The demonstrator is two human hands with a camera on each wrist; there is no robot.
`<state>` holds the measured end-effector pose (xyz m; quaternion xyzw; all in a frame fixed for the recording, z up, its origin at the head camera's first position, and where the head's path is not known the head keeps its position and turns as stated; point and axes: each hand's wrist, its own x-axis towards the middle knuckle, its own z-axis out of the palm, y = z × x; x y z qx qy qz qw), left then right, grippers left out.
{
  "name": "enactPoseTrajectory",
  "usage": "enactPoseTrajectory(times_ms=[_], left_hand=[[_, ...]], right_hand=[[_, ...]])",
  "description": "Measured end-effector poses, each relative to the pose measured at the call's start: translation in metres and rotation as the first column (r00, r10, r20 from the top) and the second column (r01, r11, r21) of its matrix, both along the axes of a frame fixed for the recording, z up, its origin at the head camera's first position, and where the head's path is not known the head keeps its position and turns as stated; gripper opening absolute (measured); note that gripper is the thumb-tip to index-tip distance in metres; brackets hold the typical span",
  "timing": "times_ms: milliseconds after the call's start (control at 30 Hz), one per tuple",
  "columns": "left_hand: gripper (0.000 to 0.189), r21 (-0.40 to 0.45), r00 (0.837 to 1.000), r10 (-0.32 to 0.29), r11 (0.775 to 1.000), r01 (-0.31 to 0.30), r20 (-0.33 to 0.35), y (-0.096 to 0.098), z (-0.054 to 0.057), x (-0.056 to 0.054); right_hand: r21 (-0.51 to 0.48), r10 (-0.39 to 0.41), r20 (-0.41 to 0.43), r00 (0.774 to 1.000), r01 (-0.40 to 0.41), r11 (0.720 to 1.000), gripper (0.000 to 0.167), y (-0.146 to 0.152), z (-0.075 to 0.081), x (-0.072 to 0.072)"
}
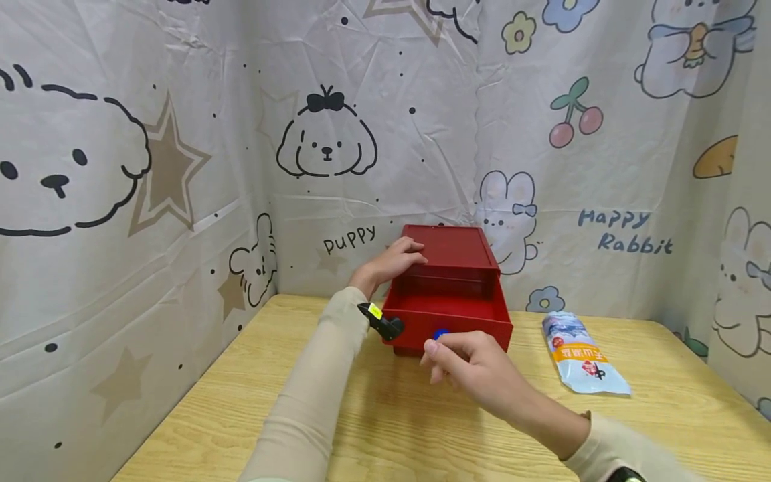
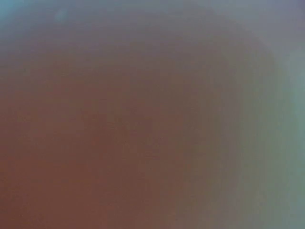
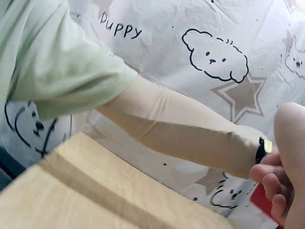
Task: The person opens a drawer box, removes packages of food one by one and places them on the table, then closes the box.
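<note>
A red drawer box (image 1: 448, 248) stands at the back of the table, its drawer (image 1: 446, 321) pulled out toward me and no contents visible inside. My left hand (image 1: 394, 260) rests on the box's top left edge, fingers laid over the lid. In front of the drawer, my right hand (image 1: 476, 368) is held with loosely bent fingers, thumb near the index finger. Just behind its index finger shows the drawer's blue knob (image 1: 441, 333); no grip on it is visible. The right wrist view catches loosely curled fingers (image 3: 271, 183) beside a red corner of the box. The left wrist view is only a brownish blur.
To the right of the box lies a blue and white packet (image 1: 584, 355) with an orange band. The wooden table (image 1: 241, 415) reaches back to a printed cloth (image 1: 325, 221) that hangs behind and on both sides.
</note>
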<state>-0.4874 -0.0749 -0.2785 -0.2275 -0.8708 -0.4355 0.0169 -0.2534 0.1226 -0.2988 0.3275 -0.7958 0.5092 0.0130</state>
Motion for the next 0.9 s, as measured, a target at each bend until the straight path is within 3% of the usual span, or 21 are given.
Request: enactPoseTrajectory(times_ms=[33, 67, 100, 167, 300, 400, 467, 533, 733, 800, 900], left_hand=[[0.052, 0.001, 1.0, 0.001, 1.0, -0.001, 0.002, 0.0, 0.0, 0.0], [0.052, 0.002, 1.0, 0.003, 1.0, -0.003, 0.004, -0.001, -0.001, 0.0], [0.052, 0.003, 1.0, 0.001, 1.0, -0.001, 0.003, -0.001, -0.001, -0.001], [0.052, 0.005, 1.0, -0.002, 1.0, 0.002, -0.002, -0.001, -0.002, -0.002], [0.053, 0.013, 1.0, -0.004, 1.0, 0.004, -0.009, -0.002, -0.004, -0.004], [0.053, 0.018, 1.0, -0.005, 1.0, 0.005, -0.008, -0.002, -0.005, -0.003], [0.053, 0.02, 1.0, -0.003, 1.0, 0.004, -0.011, -0.001, -0.004, -0.002], [0.053, 0.015, 1.0, 0.0, 1.0, 0.0, -0.017, 0.0, -0.003, 0.001], [0.051, 0.015, 1.0, 0.006, 1.0, -0.005, -0.022, 0.002, 0.009, 0.026], [0.051, 0.015, 1.0, 0.004, 1.0, -0.004, -0.028, 0.002, 0.01, 0.027], [0.051, 0.009, 0.999, -0.001, 1.0, 0.002, -0.04, 0.001, 0.007, 0.021]], right_hand=[[-0.019, -0.013, 0.141, 0.99, 0.016, 1.0, 0.035, -0.001, -0.002, 0.0], [-0.037, -0.028, 0.272, 0.962, 0.04, 0.999, 0.041, -0.002, -0.003, 0.0], [-0.052, -0.047, 0.39, 0.919, 0.073, 0.996, 0.047, -0.004, -0.005, 0.0], [-0.077, -0.068, 0.547, 0.834, 0.131, 0.988, 0.053, -0.005, -0.009, -0.001], [-0.143, -0.047, 0.697, 0.716, 0.203, 0.969, 0.057, -0.008, -0.016, -0.004], [-0.189, -0.034, 0.739, 0.673, 0.255, 0.948, 0.056, -0.009, -0.019, -0.005], [-0.216, -0.031, 0.743, 0.668, 0.284, 0.934, 0.055, -0.01, -0.021, -0.006], [-0.249, -0.025, 0.735, 0.678, 0.303, 0.92, 0.052, -0.012, -0.023, -0.007], [-0.309, -0.018, 0.705, 0.709, 0.329, 0.892, 0.048, -0.012, -0.024, -0.011], [-0.312, -0.022, 0.705, 0.709, 0.337, 0.888, 0.047, -0.011, -0.023, -0.013], [-0.313, -0.028, 0.707, 0.706, 0.349, 0.883, 0.047, -0.011, -0.022, -0.014]])
